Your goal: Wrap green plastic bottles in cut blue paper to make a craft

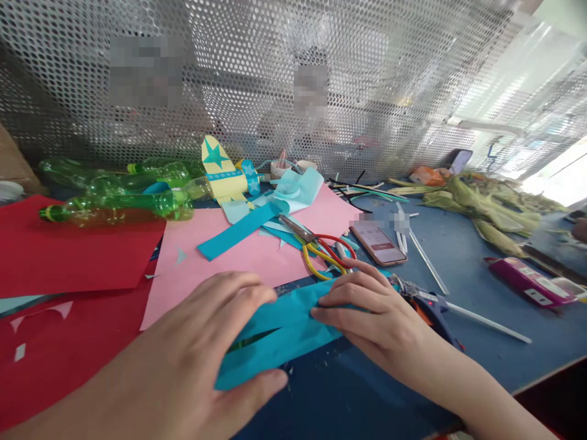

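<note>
A bright blue paper [293, 333] lies in front of me, wrapped around something green that peeks through a narrow gap and looks like part of a plastic bottle. My left hand [215, 336] spans its left end, fingers over the far side and thumb on the near side. The fingertips of my right hand [371, 305] press together on the right part of the paper. Just beyond my right hand lie scissors [316, 241] with red and yellow handles. A dark blue glue gun [431, 305] sits right of that hand, partly hidden by it.
Pink paper [270, 256] and red paper [73, 256] cover the left and middle. Green plastic bottles [123, 198] and a yellow paper rocket [224, 177] lie at the back. To the right are a phone [378, 243], glue sticks [426, 256], corn husks [477, 205] and a purple box [532, 281].
</note>
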`<state>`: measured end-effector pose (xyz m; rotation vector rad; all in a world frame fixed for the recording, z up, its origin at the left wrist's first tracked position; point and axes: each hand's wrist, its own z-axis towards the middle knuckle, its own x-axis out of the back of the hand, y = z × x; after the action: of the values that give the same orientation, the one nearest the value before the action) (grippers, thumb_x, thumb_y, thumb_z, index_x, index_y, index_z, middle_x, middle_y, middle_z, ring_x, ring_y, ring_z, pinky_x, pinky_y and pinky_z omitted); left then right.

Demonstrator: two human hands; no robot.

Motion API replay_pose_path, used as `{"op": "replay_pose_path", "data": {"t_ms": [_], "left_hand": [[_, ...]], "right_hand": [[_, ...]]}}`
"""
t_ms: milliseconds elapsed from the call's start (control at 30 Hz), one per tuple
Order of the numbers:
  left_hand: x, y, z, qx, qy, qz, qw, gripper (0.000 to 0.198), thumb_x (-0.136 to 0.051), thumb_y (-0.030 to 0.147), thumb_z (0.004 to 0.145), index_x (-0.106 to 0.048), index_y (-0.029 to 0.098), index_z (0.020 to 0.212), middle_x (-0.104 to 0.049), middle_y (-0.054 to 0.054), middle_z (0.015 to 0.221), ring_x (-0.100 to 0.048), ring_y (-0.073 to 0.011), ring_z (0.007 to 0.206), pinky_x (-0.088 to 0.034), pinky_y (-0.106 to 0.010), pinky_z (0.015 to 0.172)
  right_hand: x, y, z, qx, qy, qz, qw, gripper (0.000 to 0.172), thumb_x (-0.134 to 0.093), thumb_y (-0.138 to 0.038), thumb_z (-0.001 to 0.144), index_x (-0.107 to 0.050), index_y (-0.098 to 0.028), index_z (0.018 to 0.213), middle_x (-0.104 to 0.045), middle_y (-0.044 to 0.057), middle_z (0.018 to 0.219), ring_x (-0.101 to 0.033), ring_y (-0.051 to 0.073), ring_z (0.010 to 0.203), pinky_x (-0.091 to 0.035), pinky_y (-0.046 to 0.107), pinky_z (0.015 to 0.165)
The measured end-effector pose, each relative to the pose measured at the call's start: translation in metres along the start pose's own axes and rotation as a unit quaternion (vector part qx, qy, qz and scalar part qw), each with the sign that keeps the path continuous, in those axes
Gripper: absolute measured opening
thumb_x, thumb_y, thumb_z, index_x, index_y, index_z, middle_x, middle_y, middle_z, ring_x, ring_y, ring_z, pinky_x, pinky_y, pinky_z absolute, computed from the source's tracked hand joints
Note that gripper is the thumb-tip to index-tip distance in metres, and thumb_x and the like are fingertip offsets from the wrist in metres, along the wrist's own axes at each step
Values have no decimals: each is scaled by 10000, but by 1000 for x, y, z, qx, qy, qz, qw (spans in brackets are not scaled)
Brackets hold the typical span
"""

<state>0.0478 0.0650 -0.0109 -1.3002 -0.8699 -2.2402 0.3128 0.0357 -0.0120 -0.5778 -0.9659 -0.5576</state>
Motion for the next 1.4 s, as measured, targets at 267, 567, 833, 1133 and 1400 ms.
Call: {"op": "replay_pose_path", "data": {"t_ms": [267,567,833,1133,1400], "left_hand": [[-24,48,79,40,-321,49,945,933,-733,634,646,-492,64,1344,-619,-237,1246,-593,-386,1138,-488,-473,939],[-41,46,68,32,-294,95,951,791,-631,483,833,-358,33,1423,-628,-250,1232,-608,-352,1138,-507,-425,878],[-15,14,65,-3,-147,236,961,742,-648,450,844,-411,27,1406,-639,-263,1215,-630,-373,1085,-537,-425,818],[2,1,41,-8,-172,277,945,728,-667,460,820,-448,65,1391,-694,-182,1044,-663,-320,932,-533,-392,769],[-5,2,20,-5,-210,217,953,709,-650,466,829,-422,128,1408,-680,-180,1110,-655,-318,993,-527,-371,759]], "right_hand": [[-2,-1,-2,-10,-2,3,1000,182,-502,-149,970,-658,-234,1008,-709,11,928,-624,176,921,-351,417,1047],[-4,3,-7,-104,141,12,984,122,-654,-237,904,-650,-245,1026,-749,23,995,-672,215,969,-415,446,1013],[26,9,-59,-295,263,-64,916,114,-590,-358,911,-685,-294,913,-725,25,926,-678,249,884,-548,388,781],[4,-2,-45,-205,176,-94,958,187,-574,-407,914,-642,-313,1060,-729,28,993,-723,230,851,-607,329,695],[-14,-24,-6,-49,20,-123,991,612,-670,-475,846,-472,-233,1372,-570,124,1377,-525,321,1266,-480,526,1005]]}}
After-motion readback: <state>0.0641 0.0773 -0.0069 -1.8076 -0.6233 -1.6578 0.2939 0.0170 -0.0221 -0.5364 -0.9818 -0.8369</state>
